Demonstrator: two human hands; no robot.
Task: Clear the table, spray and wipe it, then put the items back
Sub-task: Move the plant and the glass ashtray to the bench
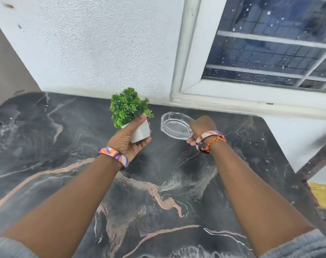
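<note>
Head view over a dark marble-patterned table (46,146) set against a white textured wall (102,43); the left hand (129,138) curls its fingers round a small green artificial plant in a white faceted pot (132,116), tilted leftward above the far middle of the table; the right hand (200,130), just to the right, grips the near-right rim of a clear oval glass dish (176,125), fingers wrapped; whether either item touches the table cannot be told; a white-framed window (260,53) lies far right.
</note>
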